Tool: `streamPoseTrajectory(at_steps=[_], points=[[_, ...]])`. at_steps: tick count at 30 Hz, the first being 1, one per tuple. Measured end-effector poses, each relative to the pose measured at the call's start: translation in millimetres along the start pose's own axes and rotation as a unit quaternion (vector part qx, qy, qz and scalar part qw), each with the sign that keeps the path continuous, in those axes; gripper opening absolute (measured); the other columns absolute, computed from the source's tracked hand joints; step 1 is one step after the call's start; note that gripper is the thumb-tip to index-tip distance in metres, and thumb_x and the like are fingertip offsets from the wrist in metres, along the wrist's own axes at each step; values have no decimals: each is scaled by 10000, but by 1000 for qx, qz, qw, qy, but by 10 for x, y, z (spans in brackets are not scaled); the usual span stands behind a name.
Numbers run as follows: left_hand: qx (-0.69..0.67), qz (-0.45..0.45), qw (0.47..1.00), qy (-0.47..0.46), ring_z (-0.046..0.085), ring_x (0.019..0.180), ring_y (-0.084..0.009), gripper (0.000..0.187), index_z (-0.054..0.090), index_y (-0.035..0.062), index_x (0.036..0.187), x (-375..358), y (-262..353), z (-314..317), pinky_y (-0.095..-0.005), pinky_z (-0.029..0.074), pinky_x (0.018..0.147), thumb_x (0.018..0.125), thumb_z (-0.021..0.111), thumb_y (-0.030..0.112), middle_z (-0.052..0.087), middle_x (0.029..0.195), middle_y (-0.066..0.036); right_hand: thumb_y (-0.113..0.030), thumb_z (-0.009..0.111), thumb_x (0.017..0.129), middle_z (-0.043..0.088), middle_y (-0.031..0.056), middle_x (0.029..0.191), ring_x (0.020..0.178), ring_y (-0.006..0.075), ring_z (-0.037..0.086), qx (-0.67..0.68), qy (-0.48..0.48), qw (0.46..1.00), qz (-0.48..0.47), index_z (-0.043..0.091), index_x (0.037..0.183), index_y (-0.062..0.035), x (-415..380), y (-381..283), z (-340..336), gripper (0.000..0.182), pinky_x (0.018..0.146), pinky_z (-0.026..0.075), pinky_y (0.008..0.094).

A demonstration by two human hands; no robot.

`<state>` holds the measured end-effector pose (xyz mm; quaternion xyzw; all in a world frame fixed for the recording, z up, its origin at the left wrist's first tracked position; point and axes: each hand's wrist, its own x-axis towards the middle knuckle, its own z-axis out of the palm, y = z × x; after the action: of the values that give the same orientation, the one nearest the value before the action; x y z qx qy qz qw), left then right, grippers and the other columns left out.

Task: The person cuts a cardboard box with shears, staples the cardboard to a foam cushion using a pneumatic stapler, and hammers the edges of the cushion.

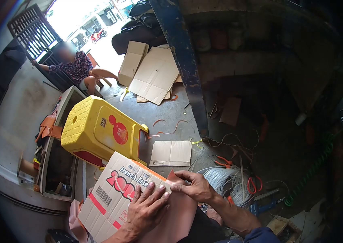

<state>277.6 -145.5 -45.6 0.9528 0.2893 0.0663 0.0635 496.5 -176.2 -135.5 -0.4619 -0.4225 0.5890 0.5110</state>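
A printed piece of cardboard [110,202] with "French Fries" lettering and a barcode lies across my lap. My left hand [147,208] rests on it, fingers stretched out and pressing near its right edge. Beneath the cardboard, a pinkish-orange sheet [176,216] sticks out on the right and shows along the top edge. My right hand [192,187] pinches a raised corner of this sheet at the cardboard's upper right corner. The sheet's material cannot be made out, and the cardboard hides most of it.
A yellow plastic stool [88,131] lies on its side beyond the cardboard. Coiled clear strapping [224,184], orange-handled pliers [223,162] and red-handled scissors [254,184] lie at the right. Flattened boxes [155,75] and a seated person [76,69] are farther back, near a blue post [183,60].
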Motion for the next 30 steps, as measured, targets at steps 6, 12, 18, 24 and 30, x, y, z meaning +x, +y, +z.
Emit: streamPoseTrajectory(at_steps=[6,12,18,24,30], points=[[8,-1,1000,-29,487,1385,-340,436,649,179,1317,-14,52,-80,-627,295,1140,901,708,295,592,1423,-78,-314,767,899,680,141,1221,1138,181,622,25,18,999,-16,606,1302,39,-13,4,16,559,1014,470,317],[18,-6,998,-55,424,1433,-335,496,593,203,1397,-83,43,-23,-629,247,1160,920,678,306,535,1484,-91,-315,771,897,658,138,1270,1183,179,596,21,3,999,-27,588,1322,44,14,59,4,586,1042,449,327],[50,-28,995,-80,353,1472,-355,538,538,261,1451,-78,116,-155,-728,173,1128,933,649,355,469,1536,-116,-316,772,895,648,147,1287,1213,203,586,30,-8,999,-35,582,1328,52,65,111,-37,599,1067,434,338],[67,-22,992,-101,337,1477,-354,553,496,264,1483,-138,66,-103,-772,173,1095,951,617,353,441,1564,-59,-308,766,903,640,158,1304,1230,215,579,52,-48,997,-37,568,1343,64,127,130,-35,609,1071,435,340],[81,-7,992,-101,355,1467,-351,623,470,249,1502,-112,82,-82,-836,183,1037,903,638,278,446,1563,-6,-308,741,923,671,160,1257,1196,216,620,-35,15,999,-36,584,1339,21,59,139,-1,553,1040,476,353]])
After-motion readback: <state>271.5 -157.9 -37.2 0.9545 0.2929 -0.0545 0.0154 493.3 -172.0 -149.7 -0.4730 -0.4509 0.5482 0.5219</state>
